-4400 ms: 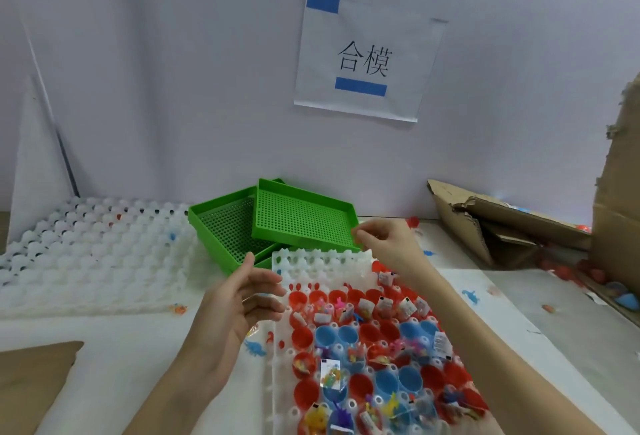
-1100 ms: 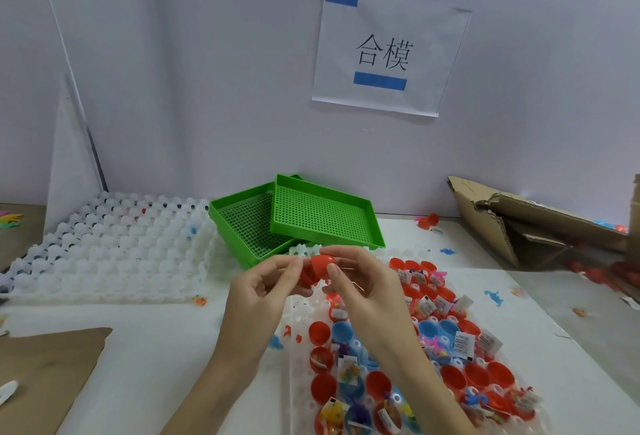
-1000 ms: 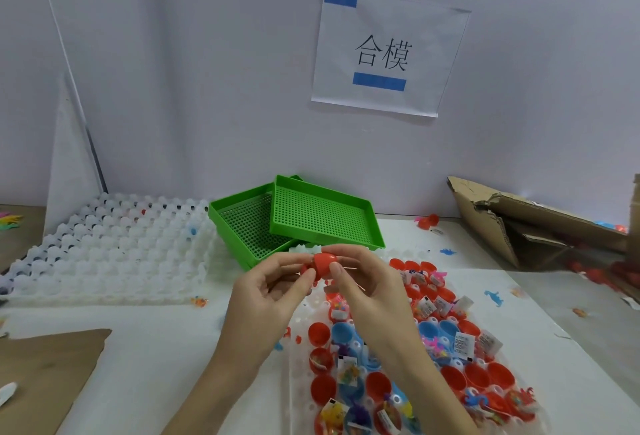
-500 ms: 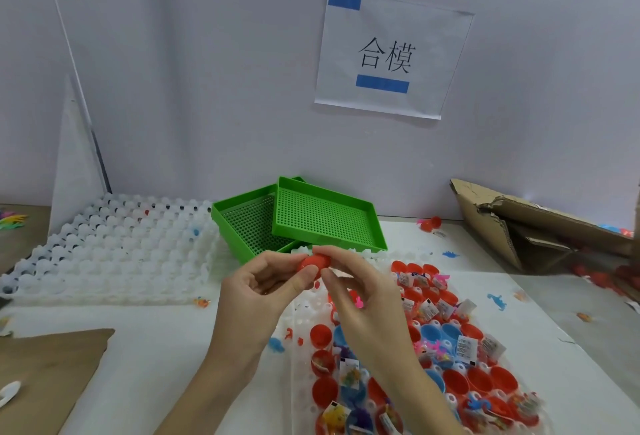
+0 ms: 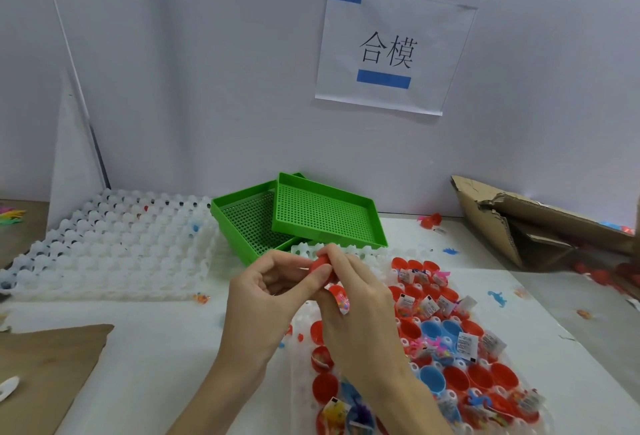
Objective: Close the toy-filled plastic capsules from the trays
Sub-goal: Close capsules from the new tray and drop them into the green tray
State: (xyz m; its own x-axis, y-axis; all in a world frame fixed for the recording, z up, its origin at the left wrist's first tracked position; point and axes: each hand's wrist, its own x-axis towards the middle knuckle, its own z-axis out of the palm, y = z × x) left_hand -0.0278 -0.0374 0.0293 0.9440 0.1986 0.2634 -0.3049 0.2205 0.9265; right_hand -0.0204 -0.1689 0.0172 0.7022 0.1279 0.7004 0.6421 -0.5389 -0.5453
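Red capsule (image 5: 320, 266) now lower, between both hands' fingers (image 5: 313, 278).

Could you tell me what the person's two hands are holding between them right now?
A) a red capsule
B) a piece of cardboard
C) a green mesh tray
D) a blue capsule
A: the left hand and right hand both pinch a red capsule above the tray.
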